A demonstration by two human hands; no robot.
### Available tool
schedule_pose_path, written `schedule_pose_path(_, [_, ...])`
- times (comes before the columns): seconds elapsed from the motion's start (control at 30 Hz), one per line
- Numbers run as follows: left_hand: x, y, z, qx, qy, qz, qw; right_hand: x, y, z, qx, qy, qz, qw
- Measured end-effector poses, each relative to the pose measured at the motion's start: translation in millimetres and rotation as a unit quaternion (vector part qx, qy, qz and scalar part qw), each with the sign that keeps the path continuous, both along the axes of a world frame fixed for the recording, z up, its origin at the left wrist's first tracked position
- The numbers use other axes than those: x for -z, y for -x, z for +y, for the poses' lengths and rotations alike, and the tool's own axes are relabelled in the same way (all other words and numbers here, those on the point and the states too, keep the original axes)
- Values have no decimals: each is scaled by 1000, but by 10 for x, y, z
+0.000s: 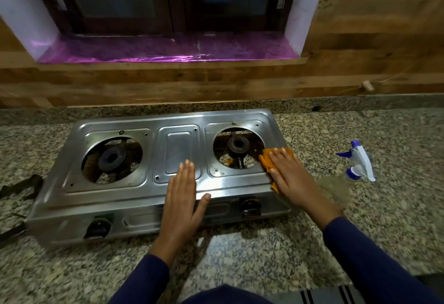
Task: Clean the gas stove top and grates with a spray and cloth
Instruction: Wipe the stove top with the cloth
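A steel two-burner gas stove (177, 150) sits on the granite counter with no grates on it, both burners bare. My right hand (292, 174) lies flat on an orange cloth (266, 159), pressing it on the stove top beside the right burner (238, 145). My left hand (182, 198) rests flat and empty on the front middle of the stove top, fingers together, thumb spread. A clear spray bottle with a white and blue trigger head (359, 162) lies on its side on the counter, right of the stove.
Dark grate pieces (21, 187) lie on the counter left of the stove. Two black knobs (98, 226) are on the stove's front. A wood-panelled wall and a window sill with purple lining (168, 50) stand behind. The granite counter (240, 255) extends toward me.
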State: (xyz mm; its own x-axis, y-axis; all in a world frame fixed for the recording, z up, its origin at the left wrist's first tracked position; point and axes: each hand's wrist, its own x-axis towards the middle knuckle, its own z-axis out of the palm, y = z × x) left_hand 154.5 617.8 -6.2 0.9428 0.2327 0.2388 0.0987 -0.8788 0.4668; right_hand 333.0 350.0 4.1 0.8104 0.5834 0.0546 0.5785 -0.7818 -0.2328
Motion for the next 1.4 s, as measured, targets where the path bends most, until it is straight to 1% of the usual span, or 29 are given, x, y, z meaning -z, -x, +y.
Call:
schedule_pose_path(0.07, [26, 124, 162, -14, 3, 9, 1000, 22, 110, 126, 69, -10, -20, 997])
schedule_pose_path(0.13, [34, 236, 357, -28, 8, 14, 999, 31, 267, 337, 102, -19, -25, 994])
schedule_pose_path(0.2, [37, 337, 506, -49, 15, 11, 999, 14, 436, 539, 93, -32, -22, 995])
schedule_pose_path(0.3, [80, 509, 793, -70, 3, 8, 997, 30, 773, 1033, 42, -47, -17, 998])
schedule_pose_path(0.4, [82, 665, 1130, -102, -12, 5, 995, 41, 1065, 1766, 10, -54, -6, 998])
schedule_pose_path(0.47, [52, 802, 1417, -151, -24, 11, 988, 56, 1168, 2300, 1, -45, 11, 999])
schedule_pose_path(0.5, [41, 810, 1491, -174, -35, 22, 984, 61, 1132, 2430, 13, -47, 21, 999])
schedule_pose_path(0.53, [55, 979, 1782, -207, -43, 32, 977, 41, 1165, 2778, 17, -41, 33, 998])
schedule_pose_path(0.57, [28, 994, 1881, -221, -53, 48, 973, 40, 1070, 2863, 44, -48, 38, 997])
schedule_pose_path(0.67, [71, 1253, 2361, -265, -46, 69, 961, 47, 768, 3266, 116, -43, 16, 992])
schedule_pose_path(0.73, [91, 1361, 2521, -253, -22, 61, 965, 26, 516, 3403, 143, -36, 2, 989])
schedule_pose_path(0.8, [97, 1449, 2614, -222, -2, 47, 974, 2, 298, 3594, 146, -17, -5, 989])
schedule_pose_path(0.93, [96, 1494, 2689, -184, 36, 45, 981, -19, 4, 4058, 107, 6, -1, 994])
schedule_pose_path(1.1, [170, 1541, 2828, -140, 25, 62, 988, -4, -102, 4793, -22, 29, 31, 999])
schedule_pose_path(1.23, [166, 1561, 2862, -114, 21, 57, 992, -80, 44, 5278, -93, 40, 54, 993])
schedule_pose_path(1.33, [161, 1570, 2906, -102, 44, 57, 992, -122, 255, 5519, -132, 53, 54, 988])
schedule_pose_path(1.4, [168, 1571, 2934, -91, 74, 57, 991, -120, 484, 5640, -162, 44, 55, 984])
